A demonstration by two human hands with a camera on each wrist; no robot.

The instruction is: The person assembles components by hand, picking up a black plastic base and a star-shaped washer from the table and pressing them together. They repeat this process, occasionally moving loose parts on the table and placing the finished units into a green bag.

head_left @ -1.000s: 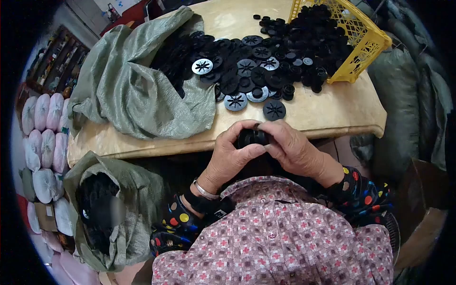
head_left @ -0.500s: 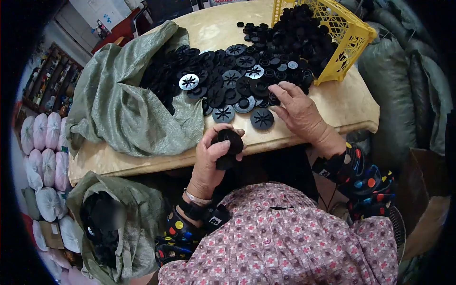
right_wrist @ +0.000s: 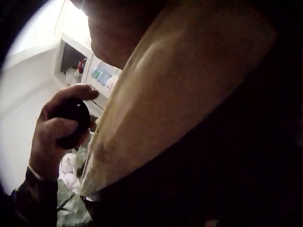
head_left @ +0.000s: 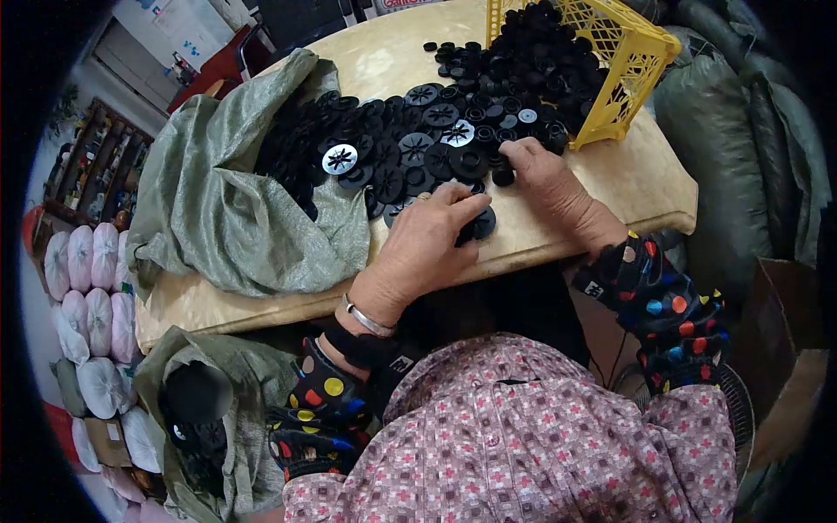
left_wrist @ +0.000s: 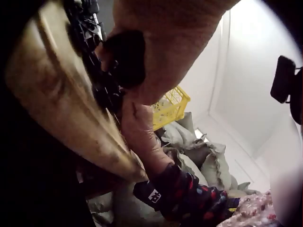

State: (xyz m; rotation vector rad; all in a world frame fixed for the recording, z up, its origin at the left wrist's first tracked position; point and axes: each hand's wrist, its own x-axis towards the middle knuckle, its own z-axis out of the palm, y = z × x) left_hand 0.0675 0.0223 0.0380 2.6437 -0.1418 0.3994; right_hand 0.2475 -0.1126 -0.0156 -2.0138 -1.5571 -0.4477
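Observation:
Dark slotted discs (head_left: 417, 148) and smaller black rings (head_left: 475, 113) lie heaped on the table. My left hand (head_left: 427, 244) is at the table's front edge, its back to the head camera. The right wrist view shows its fingers and thumb curled round a black round piece (right_wrist: 75, 120), which also shows dark under the palm in the left wrist view. Beneath those fingers, one dark disc (head_left: 482, 225) on the table is partly covered. My right hand (head_left: 549, 179) reaches the heap's near right side, bent fingertips among small rings; I cannot tell whether they pinch one.
A yellow crate (head_left: 623, 78) lies tipped at the table's right end. Green woven sacking (head_left: 235, 174) drapes over the left side. Below the table, an open sack (head_left: 248, 410) holds black pieces. Full sacks (head_left: 711, 157) stand at the right.
My hands were together over black pieces at the table edge, then parted. My right hand has reached into the heap; my left has moved up and right to the table, still gripping its piece.

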